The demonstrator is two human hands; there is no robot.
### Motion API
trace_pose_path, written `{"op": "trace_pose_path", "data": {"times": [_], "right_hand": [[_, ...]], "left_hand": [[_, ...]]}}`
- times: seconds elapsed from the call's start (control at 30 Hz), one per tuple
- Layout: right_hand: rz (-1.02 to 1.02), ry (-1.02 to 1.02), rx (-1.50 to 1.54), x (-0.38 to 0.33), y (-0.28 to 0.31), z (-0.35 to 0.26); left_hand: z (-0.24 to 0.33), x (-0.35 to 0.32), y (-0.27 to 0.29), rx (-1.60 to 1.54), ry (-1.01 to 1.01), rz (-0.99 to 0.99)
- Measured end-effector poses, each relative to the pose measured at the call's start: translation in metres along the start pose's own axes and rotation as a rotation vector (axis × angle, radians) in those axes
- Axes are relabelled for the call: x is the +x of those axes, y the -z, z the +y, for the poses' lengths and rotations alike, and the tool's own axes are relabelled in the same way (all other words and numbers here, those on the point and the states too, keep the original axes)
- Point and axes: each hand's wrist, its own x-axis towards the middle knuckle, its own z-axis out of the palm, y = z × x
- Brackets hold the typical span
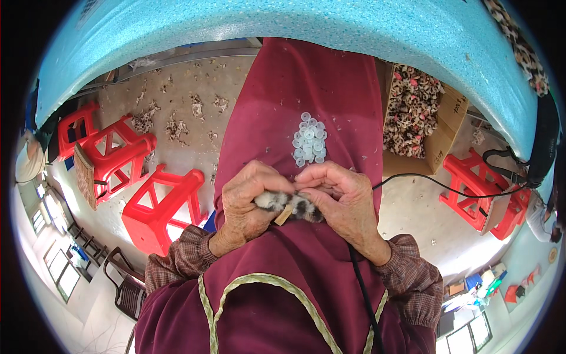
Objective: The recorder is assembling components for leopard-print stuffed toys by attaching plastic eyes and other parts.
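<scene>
Over my lap, my left hand [250, 197] and my right hand [342, 203] meet at a small piece of plush fur [302, 207], cream with black spots. The left hand's fingers are curled against its left part. My right thumb presses near its other end, and the fingertips are bent together above it. A short tan strip [283, 215] sticks out below, between the hands. Whether the fingertips pinch some smaller part is hidden. Just beyond them, a pile of translucent plastic washers [309, 138] lies on my dark red apron [306, 76].
A light blue speckled table [283, 26] curves across the far side. An open cardboard box [451, 127] of spotted plush pieces [411, 109] stands right. Red stools [159, 212] are on both sides. A black cable [413, 175] runs past my right hand. Fur scraps [177, 130] litter the floor.
</scene>
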Motion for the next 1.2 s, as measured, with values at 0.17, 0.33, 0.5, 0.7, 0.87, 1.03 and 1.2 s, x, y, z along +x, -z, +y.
{"op": "trace_pose_path", "data": {"times": [0.17,0.33,0.5,0.7,0.87,1.03,1.2], "right_hand": [[0.06,-0.024,0.079,-0.003,-0.002,0.004],[0.057,-0.058,0.175,0.0,-0.003,0.001],[0.082,-0.123,0.179,-0.001,-0.001,0.0],[-0.018,-0.116,0.0,-0.002,0.007,-0.002],[-0.083,-0.083,-0.033,-0.011,0.014,-0.016],[-0.124,-0.089,-0.176,-0.008,0.012,-0.013],[-0.204,-0.174,-0.06,-0.002,0.019,0.003]], "left_hand": [[0.005,0.003,-0.004,0.02,0.274,-0.054],[0.005,0.002,0.0,0.038,0.222,-0.065],[0.003,0.0,0.003,0.019,0.139,-0.085],[0.004,0.001,0.003,0.012,0.125,-0.108],[-0.001,0.0,0.003,-0.007,0.158,-0.106],[0.001,0.003,0.004,-0.034,0.168,-0.173],[-0.002,0.002,0.006,-0.081,0.246,-0.233]]}}
